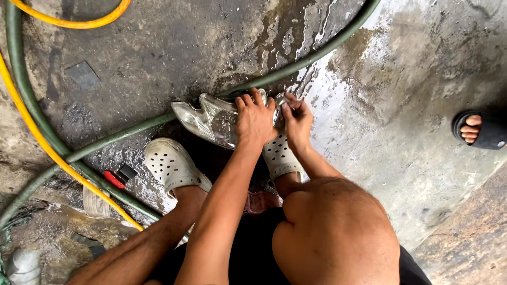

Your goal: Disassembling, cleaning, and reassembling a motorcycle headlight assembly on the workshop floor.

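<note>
1. We crouched over a clear plastic headlight lens (211,119) lying on the wet concrete floor (401,105), w/ both hands on it.
2. Our left hand (255,119) lay flat on top of the lens, fingers together and pressed down over its right end; it pinned the lens rather than wrapping round it.
3. Our right hand (297,120) sat just right of the left, touching it, fingers curled narrow at the lens edge (whether they pinched anything we couldn't tell, the left hand hid that bit).
4. Just beyond our fingertips ran a green hose (317,50), passing behind the lens and on to the left.
5. Below our hands stood our two white perforated clogs (170,164), one left of the wrists, the other under the right hand.
6. Well left of the fingers: a yellow hose (47,148) and a small red-handled tool (113,179) beside the green hose.
7. Far right of our fingers, another person's foot in a black sandal (481,129).
</note>
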